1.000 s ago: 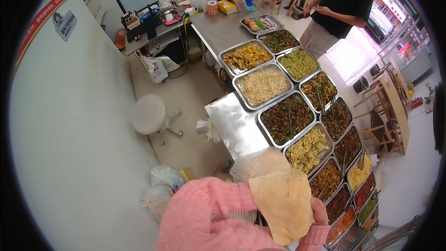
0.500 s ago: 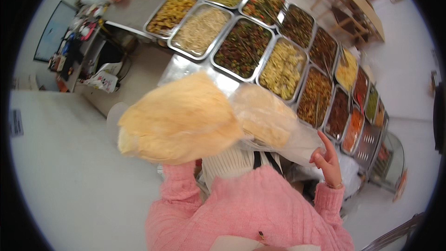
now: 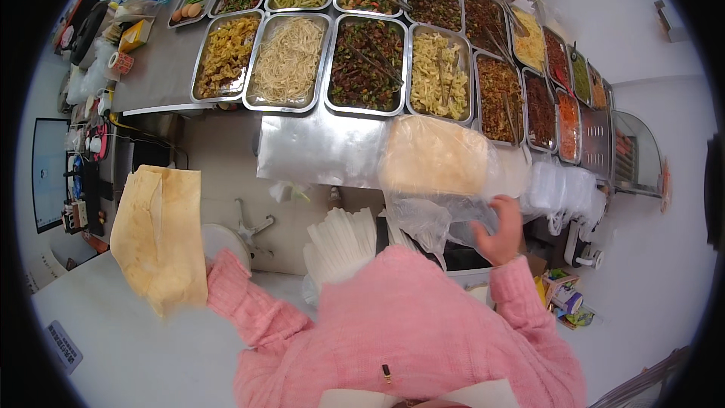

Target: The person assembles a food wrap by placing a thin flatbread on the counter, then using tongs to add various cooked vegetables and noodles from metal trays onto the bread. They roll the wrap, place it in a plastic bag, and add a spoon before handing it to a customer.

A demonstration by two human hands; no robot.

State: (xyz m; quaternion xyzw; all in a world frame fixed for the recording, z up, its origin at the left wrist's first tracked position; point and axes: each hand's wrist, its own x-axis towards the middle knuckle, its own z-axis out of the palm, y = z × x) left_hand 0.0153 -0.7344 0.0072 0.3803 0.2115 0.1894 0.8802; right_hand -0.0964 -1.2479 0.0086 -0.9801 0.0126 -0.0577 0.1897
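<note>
On the left, away from the counter, a thin, pale tan, folded flatbread [image 3: 162,238] is held up at the end of my left arm's pink sleeve [image 3: 245,295]. My left hand itself is hidden behind the bread. My right hand [image 3: 502,233] holds nothing, with thumb and fingers apart, beside the loose edge of a clear plastic bag [image 3: 423,219]. A stack of similar flatbreads [image 3: 438,155] lies in that bag at the counter's near edge, partly covered by the film.
Several metal trays of cooked dishes [image 3: 366,64] line the counter beyond a bare steel panel [image 3: 313,151]. White plastic bags [image 3: 563,189] hang at its right. A round stool seat [image 3: 223,245] stands below my left sleeve, and a monitor [image 3: 49,174] is at far left.
The flatbread in my left hand has swung left, away from the bag. My right hand has let go of the plastic film, which has dropped against the counter edge.
</note>
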